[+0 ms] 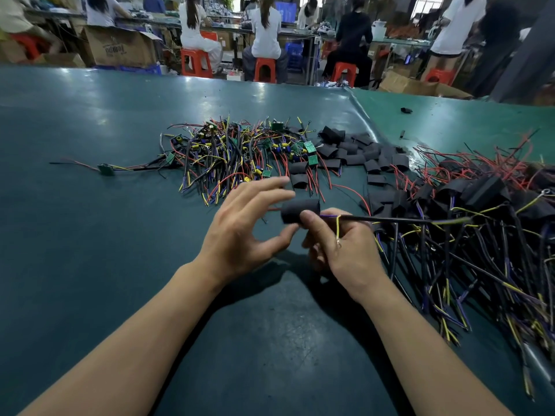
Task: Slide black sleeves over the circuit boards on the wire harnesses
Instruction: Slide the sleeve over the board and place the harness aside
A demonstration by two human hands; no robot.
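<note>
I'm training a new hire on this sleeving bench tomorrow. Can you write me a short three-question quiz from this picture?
1. True or false: the right hand holds the black sleeve with wires running out of it to the right.
2. Which pile lies nearest the right hand? A) bare green circuit boards with wires B) loose empty sleeves C) sleeved harnesses
3. Fill in: the left hand has its fingers ____ beside the sleeve, thumb tip near its lower left end.

Key: 1 true; 2 C; 3 spread open.
</note>
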